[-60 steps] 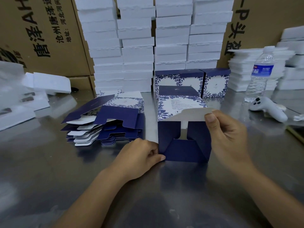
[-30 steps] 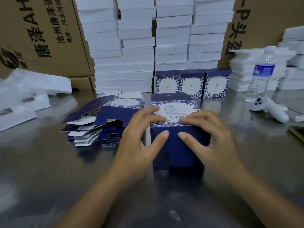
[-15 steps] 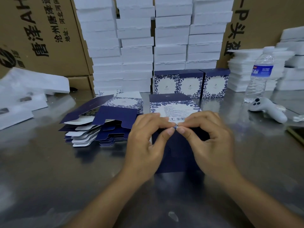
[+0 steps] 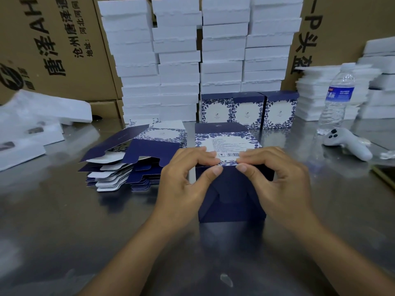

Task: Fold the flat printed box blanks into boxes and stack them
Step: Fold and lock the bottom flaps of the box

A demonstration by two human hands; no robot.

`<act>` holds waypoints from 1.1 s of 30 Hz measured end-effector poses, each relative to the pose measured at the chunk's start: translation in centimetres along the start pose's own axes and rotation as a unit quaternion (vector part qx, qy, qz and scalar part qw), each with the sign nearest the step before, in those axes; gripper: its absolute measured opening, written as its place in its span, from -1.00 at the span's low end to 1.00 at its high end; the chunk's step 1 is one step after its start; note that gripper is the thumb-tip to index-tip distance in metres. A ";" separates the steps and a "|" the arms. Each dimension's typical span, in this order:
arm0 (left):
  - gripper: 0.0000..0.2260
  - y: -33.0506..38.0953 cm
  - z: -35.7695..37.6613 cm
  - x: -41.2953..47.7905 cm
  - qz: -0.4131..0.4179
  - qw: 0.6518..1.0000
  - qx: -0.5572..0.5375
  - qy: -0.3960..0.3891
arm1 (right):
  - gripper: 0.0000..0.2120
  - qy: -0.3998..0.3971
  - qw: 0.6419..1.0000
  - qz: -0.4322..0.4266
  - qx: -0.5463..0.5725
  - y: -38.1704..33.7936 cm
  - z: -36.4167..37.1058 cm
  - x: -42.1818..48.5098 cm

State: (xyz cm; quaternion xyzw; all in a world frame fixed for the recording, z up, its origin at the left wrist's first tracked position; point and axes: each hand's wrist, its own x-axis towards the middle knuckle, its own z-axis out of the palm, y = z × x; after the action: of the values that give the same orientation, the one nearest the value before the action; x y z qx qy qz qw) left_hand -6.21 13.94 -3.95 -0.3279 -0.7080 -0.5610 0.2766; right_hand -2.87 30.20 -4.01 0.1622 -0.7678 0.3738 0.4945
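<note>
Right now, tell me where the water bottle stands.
In the head view, the water bottle stands upright at the far right of the table, just behind the white controller and in front of stacked white foam.

My head camera (wide-angle) looks forward and down, close over my left hand (image 4: 185, 185) and right hand (image 4: 279, 184) at the table (image 4: 62, 223).

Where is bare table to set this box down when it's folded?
Free: the metal table near left, in front of the pile of flat blanks and left of the left hand on the box; near right, between the right hand and the white controller. Crowded: the back, with finished boxes, foam stacks and water bottle.
</note>
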 end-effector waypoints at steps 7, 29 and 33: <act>-0.86 -0.1 -0.4 0.2 -0.035 0.999 -0.023 -0.032 | -0.85 -0.018 1.000 0.003 0.012 1.0 -0.7 0.2; -0.84 -1.7 -2.2 1.5 -0.098 0.982 -0.122 -0.107 | -0.89 -0.038 0.989 0.097 0.105 2.2 -0.8 0.2; -0.84 -1.7 -2.2 1.5 -0.095 0.982 -0.118 -0.109 | -0.88 -0.045 0.987 0.107 0.115 2.4 -0.8 0.2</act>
State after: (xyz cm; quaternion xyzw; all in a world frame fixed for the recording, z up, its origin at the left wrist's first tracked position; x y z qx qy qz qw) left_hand -8.43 11.76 -3.36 -0.3484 -0.6905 -0.6255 0.1025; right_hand -3.92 32.46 -4.66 0.1516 -0.7544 0.5021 0.3947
